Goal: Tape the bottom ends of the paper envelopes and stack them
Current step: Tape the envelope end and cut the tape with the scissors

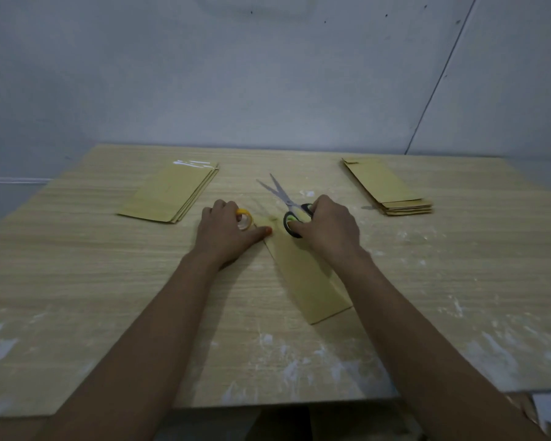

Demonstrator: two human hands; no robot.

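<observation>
— Gripping a roll of clear tape (244, 220) with the left hand (225, 232), fingers curled over the yellow-cored roll, thumb stretched out flat toward the right and pressing near the top end of the envelope (303, 275).

— And on the other side?

— Holding scissors (288, 206) with the right hand (326, 227): fingers hooked through the black and green handles, blades spread wide and pointing away toward the wall (268, 74).

— Placement of the envelope being worked on?

— Lying flat on the bench (77, 281), middle of the near half, running slantwise from between the two hands down toward the right forearm. Top end partly hidden under the hands; whether any tape sits on it, hard to tell.

— Anything else out there?

— Resting at the far left, a stack of envelopes (172, 194), edges fanned slightly, with a shiny strip along the far end. Resting at the far right, another pile of envelopes (392, 189), well apart from the first, near ends stepped so several layers show. Both piles well clear of the hands.

— Surface itself?

— Pale wood grain, smeared with white marks, thickest along the near edge and on the right. Behind, a plain grey-blue wall with a dark line running down on the right.
</observation>
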